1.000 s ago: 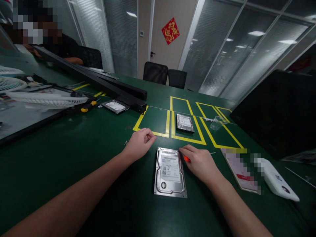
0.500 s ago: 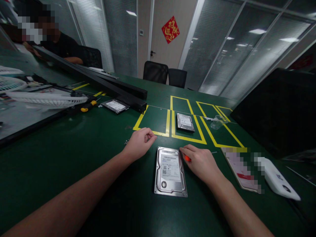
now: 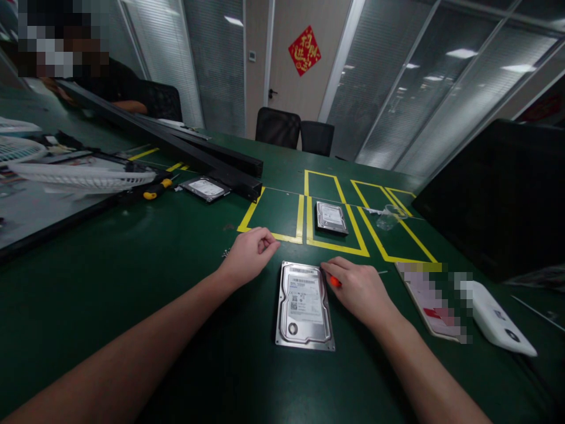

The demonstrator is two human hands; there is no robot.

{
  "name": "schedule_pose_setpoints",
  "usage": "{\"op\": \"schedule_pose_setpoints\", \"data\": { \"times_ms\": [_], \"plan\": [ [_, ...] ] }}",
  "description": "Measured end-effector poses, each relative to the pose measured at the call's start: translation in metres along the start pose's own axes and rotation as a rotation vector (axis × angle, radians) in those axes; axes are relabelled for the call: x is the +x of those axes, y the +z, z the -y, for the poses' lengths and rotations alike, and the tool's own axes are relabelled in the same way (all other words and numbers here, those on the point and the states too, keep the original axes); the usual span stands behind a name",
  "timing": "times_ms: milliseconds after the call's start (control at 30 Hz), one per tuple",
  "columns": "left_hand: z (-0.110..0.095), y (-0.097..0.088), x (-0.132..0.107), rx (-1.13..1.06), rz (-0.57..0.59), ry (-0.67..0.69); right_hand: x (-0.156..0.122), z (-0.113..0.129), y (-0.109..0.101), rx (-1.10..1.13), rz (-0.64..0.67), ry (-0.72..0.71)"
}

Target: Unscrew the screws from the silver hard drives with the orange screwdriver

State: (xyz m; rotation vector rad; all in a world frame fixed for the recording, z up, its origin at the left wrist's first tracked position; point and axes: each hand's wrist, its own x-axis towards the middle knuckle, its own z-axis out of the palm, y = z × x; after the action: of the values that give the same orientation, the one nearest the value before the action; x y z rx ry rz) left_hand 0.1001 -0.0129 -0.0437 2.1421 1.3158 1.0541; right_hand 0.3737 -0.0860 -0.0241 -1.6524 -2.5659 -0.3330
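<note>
A silver hard drive (image 3: pixel 304 306) lies label-up on the green table (image 3: pixel 132 277) right in front of me. My left hand (image 3: pixel 248 257) rests on the table just left of the drive's far corner, fingers curled into a loose fist with nothing visible in it. My right hand (image 3: pixel 358 290) lies to the right of the drive, closed around an orange-handled screwdriver (image 3: pixel 334 282) whose thin metal shaft pokes out to the right. A second hard drive (image 3: pixel 331 218) sits inside a yellow-taped box (image 3: pixel 338 247) further back.
A third drive (image 3: pixel 205 189) and a yellow-handled tool (image 3: pixel 154 190) lie at the left near a long black rail (image 3: pixel 207 162). A clear plastic cup (image 3: pixel 388 218), a white device (image 3: pixel 497 318), a dark monitor (image 3: pixel 498 200) and another person (image 3: pixel 110 82) at far left are around.
</note>
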Motion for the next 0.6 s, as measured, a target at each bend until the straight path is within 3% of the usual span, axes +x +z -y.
{"op": "schedule_pose_setpoints", "data": {
  "times_ms": [600],
  "plan": [
    [0.0030,0.0023,-0.0002,-0.008,-0.002,-0.006,-0.0023,-0.0022,0.0003,0.037,-0.025,0.009]
  ]
}}
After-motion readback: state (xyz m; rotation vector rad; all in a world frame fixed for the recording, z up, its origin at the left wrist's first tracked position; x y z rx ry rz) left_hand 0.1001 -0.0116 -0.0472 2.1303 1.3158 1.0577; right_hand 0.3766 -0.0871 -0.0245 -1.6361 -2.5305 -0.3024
